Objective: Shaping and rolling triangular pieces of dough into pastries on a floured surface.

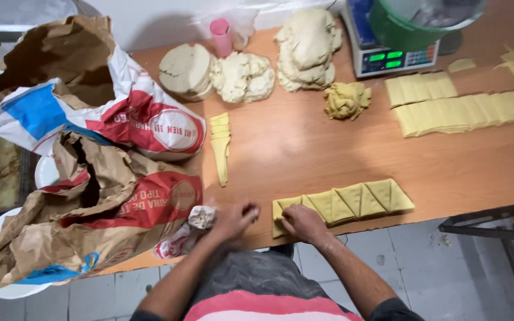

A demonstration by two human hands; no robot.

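- Wooden bench (304, 154) carries a row of yellow dough triangles (352, 201).
- Right hand (302, 222) presses the end piece; left hand (236, 219) curled, holding nothing I can see.
- Dough looks soft, light, tearable; lift by edges.

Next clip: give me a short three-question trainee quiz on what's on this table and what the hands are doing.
1. True or false: the right hand rests on the near end of the row of folded yellow dough triangles.
2. What lies directly beyond the left hand? A) green bowl B) loose yellow dough strips C) pink cup
3. Fill in: the digital scale stands at the table's ___ edge.

Key: 1 true; 2 B; 3 far.
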